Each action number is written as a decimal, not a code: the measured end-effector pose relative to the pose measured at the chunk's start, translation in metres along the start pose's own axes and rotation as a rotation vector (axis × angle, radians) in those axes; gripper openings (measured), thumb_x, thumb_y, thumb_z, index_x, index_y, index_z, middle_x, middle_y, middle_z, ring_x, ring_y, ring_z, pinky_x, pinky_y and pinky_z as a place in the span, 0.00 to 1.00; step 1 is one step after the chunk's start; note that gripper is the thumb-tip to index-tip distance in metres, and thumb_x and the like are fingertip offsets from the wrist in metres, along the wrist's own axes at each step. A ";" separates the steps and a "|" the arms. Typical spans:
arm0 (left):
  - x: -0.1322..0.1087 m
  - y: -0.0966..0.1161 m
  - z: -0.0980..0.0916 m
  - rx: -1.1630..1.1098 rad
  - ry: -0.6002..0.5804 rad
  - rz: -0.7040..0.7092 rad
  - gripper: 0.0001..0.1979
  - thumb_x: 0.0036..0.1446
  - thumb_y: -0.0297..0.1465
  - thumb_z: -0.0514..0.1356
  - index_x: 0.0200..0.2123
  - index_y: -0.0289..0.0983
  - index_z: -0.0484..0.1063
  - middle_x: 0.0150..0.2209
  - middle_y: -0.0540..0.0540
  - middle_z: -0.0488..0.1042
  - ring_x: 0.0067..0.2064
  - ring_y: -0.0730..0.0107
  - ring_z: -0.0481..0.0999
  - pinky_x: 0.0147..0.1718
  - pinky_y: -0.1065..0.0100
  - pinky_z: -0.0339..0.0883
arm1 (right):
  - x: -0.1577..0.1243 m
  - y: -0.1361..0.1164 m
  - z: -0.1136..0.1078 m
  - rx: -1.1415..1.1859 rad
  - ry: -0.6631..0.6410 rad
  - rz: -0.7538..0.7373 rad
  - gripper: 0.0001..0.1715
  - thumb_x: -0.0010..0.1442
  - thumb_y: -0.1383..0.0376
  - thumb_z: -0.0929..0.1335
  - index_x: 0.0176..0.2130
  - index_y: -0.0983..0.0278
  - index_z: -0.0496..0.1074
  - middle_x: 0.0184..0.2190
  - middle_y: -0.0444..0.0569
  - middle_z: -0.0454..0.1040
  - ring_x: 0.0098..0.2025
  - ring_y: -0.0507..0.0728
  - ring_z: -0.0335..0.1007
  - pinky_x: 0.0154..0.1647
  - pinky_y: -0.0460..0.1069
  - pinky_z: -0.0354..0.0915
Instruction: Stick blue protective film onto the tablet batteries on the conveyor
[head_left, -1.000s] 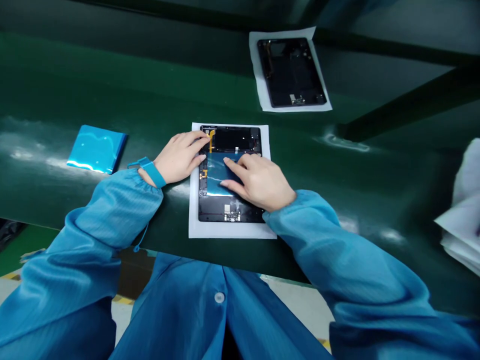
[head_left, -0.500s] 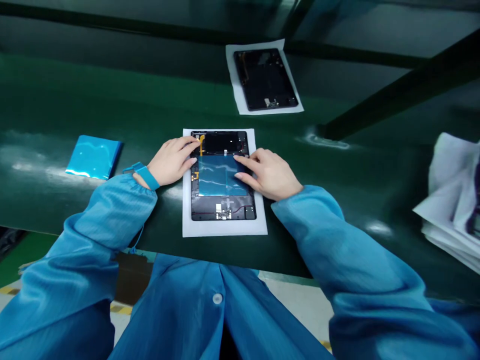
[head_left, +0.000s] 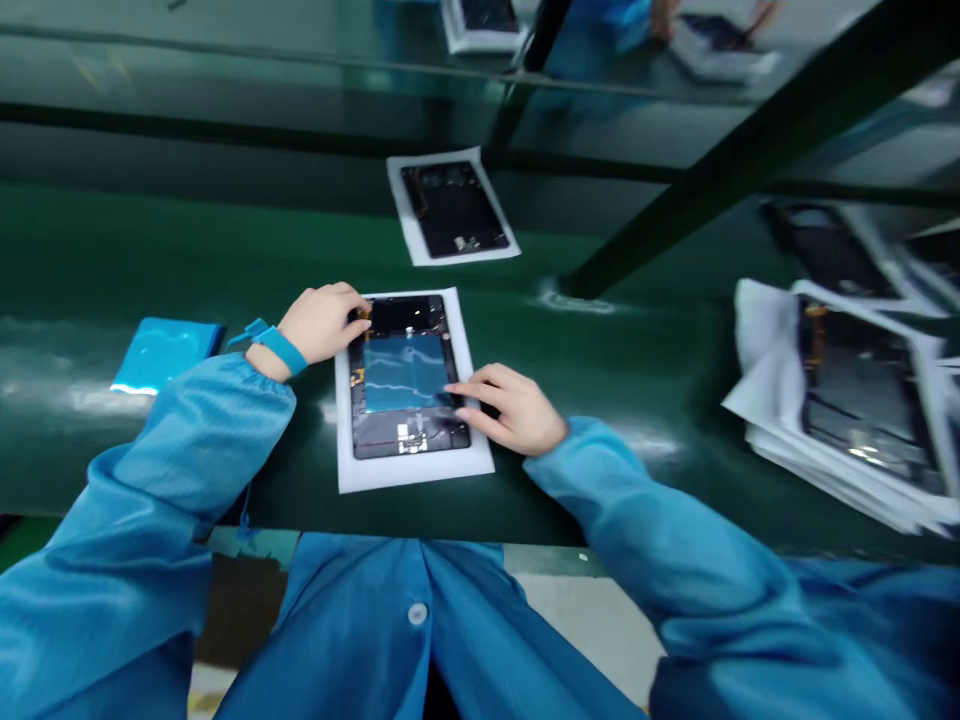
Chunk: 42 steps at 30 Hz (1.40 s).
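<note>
An opened tablet housing (head_left: 412, 440) lies on a white sheet (head_left: 417, 478), with a blue film-covered battery (head_left: 405, 372) in its middle. At the housing's upper left, my left hand (head_left: 321, 322) has its fingertips on the edge near an orange flex cable; a blue strap circles its wrist. My right hand (head_left: 511, 408) rests its fingertips on the right edge beside the battery's lower corner, index finger and thumb apart, holding nothing.
A flat blue packet (head_left: 166, 354) lies at the left. Another tablet housing (head_left: 456, 208) sits on a sheet further back. A stack of sheets and housings (head_left: 870, 400) stands at the right. A dark green slanted post (head_left: 675, 200) rises from the green table (head_left: 637, 350).
The view has turned right, showing more of the right stack. My right hand has slid down the housing's right edge, away from the battery's upper part. My left hand remains at the upper left.
</note>
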<state>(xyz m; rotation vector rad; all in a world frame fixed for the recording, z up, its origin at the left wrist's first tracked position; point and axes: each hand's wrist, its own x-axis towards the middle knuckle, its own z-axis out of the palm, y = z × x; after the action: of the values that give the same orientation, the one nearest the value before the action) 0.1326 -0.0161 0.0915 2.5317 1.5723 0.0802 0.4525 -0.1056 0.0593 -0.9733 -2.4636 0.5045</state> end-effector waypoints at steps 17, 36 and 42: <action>0.053 -0.045 0.017 0.036 -0.038 0.030 0.14 0.64 0.39 0.45 0.29 0.42 0.63 0.35 0.45 0.74 0.36 0.58 0.76 0.37 0.61 0.66 | 0.032 -0.022 0.043 -0.208 0.167 0.388 0.27 0.67 0.61 0.67 0.63 0.65 0.67 0.54 0.57 0.73 0.50 0.63 0.69 0.52 0.59 0.66; 0.045 -0.048 -0.042 -0.139 0.593 -0.418 0.19 0.70 0.37 0.46 0.56 0.33 0.62 0.56 0.33 0.69 0.53 0.60 0.73 0.56 0.61 0.67 | 0.096 0.063 -0.024 0.139 0.428 0.655 0.22 0.67 0.53 0.63 0.31 0.65 0.73 0.26 0.46 0.70 0.32 0.55 0.65 0.36 0.48 0.61; 0.098 -0.033 -0.002 -0.250 0.270 -0.607 0.21 0.62 0.44 0.61 0.48 0.32 0.73 0.49 0.31 0.77 0.52 0.46 0.76 0.51 0.54 0.68 | 0.158 0.163 -0.099 -0.063 0.537 0.989 0.15 0.68 0.60 0.65 0.40 0.68 0.76 0.39 0.56 0.77 0.45 0.59 0.72 0.50 0.53 0.66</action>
<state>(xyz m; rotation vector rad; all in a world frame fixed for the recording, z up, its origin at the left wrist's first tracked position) 0.1467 0.0859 0.0847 1.8272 2.1998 0.5199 0.4900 0.1349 0.1058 -2.0221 -1.4147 0.3728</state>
